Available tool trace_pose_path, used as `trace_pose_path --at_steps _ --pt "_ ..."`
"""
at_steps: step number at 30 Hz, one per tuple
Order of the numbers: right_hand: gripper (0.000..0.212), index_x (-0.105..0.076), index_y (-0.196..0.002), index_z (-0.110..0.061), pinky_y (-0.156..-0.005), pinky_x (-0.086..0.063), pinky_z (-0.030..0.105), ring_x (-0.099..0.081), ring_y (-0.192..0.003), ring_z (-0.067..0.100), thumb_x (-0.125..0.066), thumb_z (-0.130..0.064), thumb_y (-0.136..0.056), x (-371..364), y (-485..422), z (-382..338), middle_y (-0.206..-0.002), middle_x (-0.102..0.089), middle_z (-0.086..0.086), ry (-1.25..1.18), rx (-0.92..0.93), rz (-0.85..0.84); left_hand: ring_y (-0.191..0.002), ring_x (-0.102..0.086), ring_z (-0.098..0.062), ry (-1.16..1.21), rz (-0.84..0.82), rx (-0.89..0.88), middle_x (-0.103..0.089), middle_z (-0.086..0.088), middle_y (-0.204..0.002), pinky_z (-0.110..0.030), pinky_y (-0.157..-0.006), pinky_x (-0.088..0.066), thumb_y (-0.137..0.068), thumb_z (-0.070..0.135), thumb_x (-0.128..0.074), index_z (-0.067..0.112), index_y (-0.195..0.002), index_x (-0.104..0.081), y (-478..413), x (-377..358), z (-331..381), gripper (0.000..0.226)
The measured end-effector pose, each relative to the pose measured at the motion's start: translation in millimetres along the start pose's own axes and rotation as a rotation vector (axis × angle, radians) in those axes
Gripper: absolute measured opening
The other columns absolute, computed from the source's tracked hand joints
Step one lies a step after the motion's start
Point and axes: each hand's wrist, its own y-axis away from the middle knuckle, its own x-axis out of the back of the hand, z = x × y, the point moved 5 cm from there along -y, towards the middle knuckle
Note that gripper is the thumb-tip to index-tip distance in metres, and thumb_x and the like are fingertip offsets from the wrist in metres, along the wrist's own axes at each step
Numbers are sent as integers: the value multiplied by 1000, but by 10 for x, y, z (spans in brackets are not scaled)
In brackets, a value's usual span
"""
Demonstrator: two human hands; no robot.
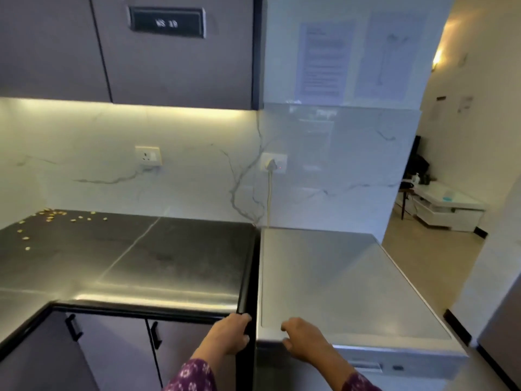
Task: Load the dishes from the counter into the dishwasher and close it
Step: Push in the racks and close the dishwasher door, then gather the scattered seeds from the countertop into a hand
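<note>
The silver dishwasher (338,277) stands to the right of the dark counter (127,255), its flat top bare and its door shut. My left hand (229,333) rests on the counter's front right corner, fingers curled over the black edge. My right hand (303,338) lies at the dishwasher's front top edge near its left corner, fingers loosely bent over the rim. No dishes show on the counter.
Small yellow crumbs (48,218) lie scattered at the counter's far left. A plug (272,165) sits in the wall socket, its cord running down behind the dishwasher. Lower cabinet doors with black handles (74,327) are below the counter. A doorway (439,210) opens on the right.
</note>
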Motion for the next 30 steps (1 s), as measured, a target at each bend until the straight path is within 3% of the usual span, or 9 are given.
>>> trace_pose_path --at_steps 7,11,14,22,30 --pt "38 -52 -127 -20 -102 -37 28 -43 -126 17 -45 -30 -91 130 -587 -386 -134 -47 1 -4 165 3 -129 -41 -28 117 -15 177 -40 -10 -141 -37 -102 -37 -92 27 -47 18 -140 -36 111 196 -786 50" --pt "35 -57 -114 -18 -93 -40 28 -50 -118 17 -43 -32 -86 192 -1003 -753 -124 -52 2 1 262 -6 -124 -46 -30 193 38 308 -41 -11 -138 -38 -99 -41 -90 23 -44 14 -135 -40 240 362 -1251 46" --pt "45 -57 -120 -22 -97 -39 25 -48 -122 16 -39 -37 -82 189 -1325 -1091 -129 -52 0 12 348 -22 -119 -49 -29 258 120 399 -44 -11 -136 -38 -93 -43 -90 20 -44 14 -134 -42 375 456 -1645 44" --pt "38 -55 -127 -18 -102 -35 25 -46 -125 16 -47 -27 -91 137 -2114 -2418 -132 -54 1 23 506 -12 -116 -53 -25 302 248 610 -43 -8 -139 -37 -90 -45 -92 26 -48 22 -139 -40 843 558 -2903 48" --pt "40 -50 -131 -13 -102 -35 27 -43 -125 18 -46 -26 -93 -55 -2895 -3925 -132 -50 3 -53 543 -9 -120 -49 -24 335 282 677 -51 -5 -132 -35 -93 -44 -87 28 -51 24 -132 -47 975 766 -4393 45"
